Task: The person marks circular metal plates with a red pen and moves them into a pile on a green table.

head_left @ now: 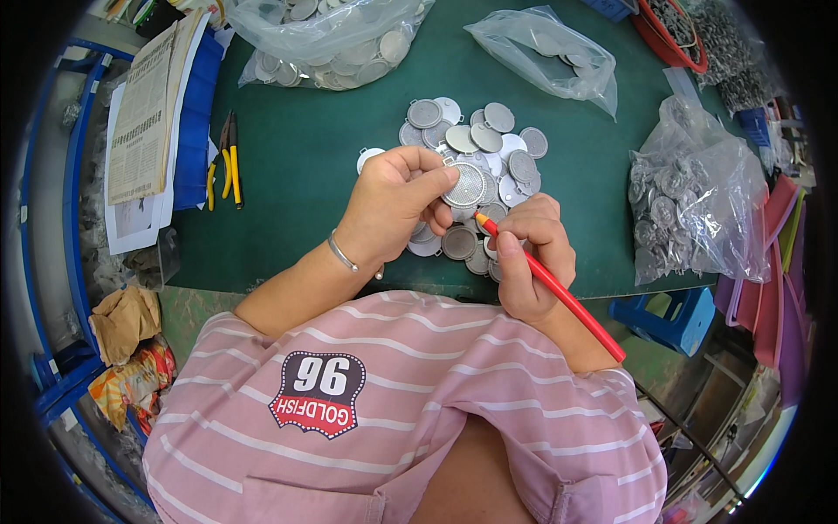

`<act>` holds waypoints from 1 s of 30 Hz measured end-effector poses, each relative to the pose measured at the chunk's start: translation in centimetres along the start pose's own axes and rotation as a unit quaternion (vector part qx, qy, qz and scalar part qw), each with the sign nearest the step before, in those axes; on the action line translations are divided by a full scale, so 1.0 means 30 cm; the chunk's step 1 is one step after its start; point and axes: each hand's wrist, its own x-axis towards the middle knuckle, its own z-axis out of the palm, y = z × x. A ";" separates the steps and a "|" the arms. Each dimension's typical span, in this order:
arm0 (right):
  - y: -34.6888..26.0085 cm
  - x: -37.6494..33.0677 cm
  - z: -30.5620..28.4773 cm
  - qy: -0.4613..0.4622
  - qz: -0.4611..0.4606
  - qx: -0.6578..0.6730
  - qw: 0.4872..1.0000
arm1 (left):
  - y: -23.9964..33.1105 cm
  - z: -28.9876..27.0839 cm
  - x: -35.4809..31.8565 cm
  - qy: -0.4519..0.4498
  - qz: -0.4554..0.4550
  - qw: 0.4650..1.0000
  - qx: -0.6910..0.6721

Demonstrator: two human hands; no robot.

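Observation:
Between thumb and fingers, my left hand [397, 196] grips a round grey metal disc [464, 185] with small loops at its edge and a textured face. My right hand [539, 253] is closed around a red pencil [572, 306], whose sharpened tip lies close to the disc's lower edge; whether it touches I cannot tell. Beneath and beyond both hands spreads a loose pile of similar discs [499, 117], some light and some darker grey. A bracelet [344, 252] circles my left wrist.
The green tabletop [305, 131] carries plastic bags of discs [349, 61], a smaller open bag [559, 74] and a bag of metal parts [690, 201]. Yellow-handled pliers [231, 170] lie left, beside a blue bin [196, 122] with papers. A blue stool [668, 319] stands below right.

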 end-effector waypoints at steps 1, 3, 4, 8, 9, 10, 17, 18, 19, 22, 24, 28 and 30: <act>0.003 -0.004 0.003 0.009 0.002 0.011 1.000 | 0.000 0.001 0.001 -0.003 -0.001 1.000 -0.002; -0.002 0.001 0.007 0.002 0.005 -0.003 1.000 | -0.001 0.001 0.000 -0.006 -0.001 1.000 -0.007; -0.003 0.003 0.008 -0.002 0.006 -0.010 1.000 | -0.002 -0.001 0.000 -0.006 0.000 1.000 -0.006; 0.002 0.001 0.013 -0.006 0.008 -0.023 1.000 | -0.004 -0.004 -0.001 -0.007 -0.005 1.000 -0.005; 0.000 0.004 0.014 -0.009 0.010 -0.026 1.000 | -0.004 -0.005 -0.001 -0.007 -0.008 1.000 -0.007; -0.001 0.006 0.015 -0.013 0.011 -0.029 0.999 | -0.007 -0.008 -0.002 -0.003 -0.011 1.000 -0.006; -0.005 0.010 0.017 -0.052 0.018 -0.058 0.997 | -0.019 -0.012 -0.002 0.001 -0.016 0.999 -0.032; -0.008 0.005 0.017 -0.057 0.028 -0.048 0.997 | -0.017 -0.011 -0.001 -0.005 -0.015 0.999 -0.040; -0.010 0.003 0.018 -0.062 0.037 -0.038 0.997 | -0.014 -0.008 0.001 -0.004 -0.014 0.999 -0.039; -0.010 0.003 0.025 -0.012 0.009 0.006 1.000 | -0.012 -0.004 -0.001 0.005 -0.012 0.999 -0.033; -0.002 0.008 0.035 -0.014 -0.014 -0.003 1.000 | -0.016 -0.005 -0.003 0.012 -0.015 1.000 -0.025; 0.000 0.011 0.039 -0.017 -0.033 -0.008 0.999 | -0.022 -0.003 -0.007 0.007 -0.010 1.000 -0.015; -0.001 0.013 0.039 -0.022 -0.028 -0.018 0.999 | -0.022 -0.002 -0.005 0.006 -0.012 1.000 -0.014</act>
